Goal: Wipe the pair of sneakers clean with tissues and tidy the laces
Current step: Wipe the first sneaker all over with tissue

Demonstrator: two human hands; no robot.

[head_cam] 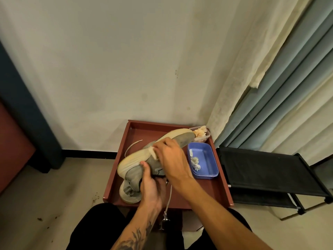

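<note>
Your left hand (153, 188) is gripping the raised sneaker (137, 158) by its heel above the tray's (203, 192) near-left corner, while your right hand (171, 157) is pinching a tissue (153, 154) against its side. The dangling lace (169, 197) could be snagging, tugging the shoe loose.

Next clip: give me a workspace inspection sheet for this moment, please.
Surface: red-brown tray with a raised rim.
Job's things: lifted sneaker tilted, sole showing; second sneaker lying beneath it; tissue on the upper; laces loose.
Clutter: blue tub holding used wads; clear tub of tissues at the far corner.
Grippers: left hand grips the lifted sneaker; right hand holds the tissue against it.
Cables: nothing seen.
Surroundings: wall, curtain, black fabric rack, stained floor.
</note>
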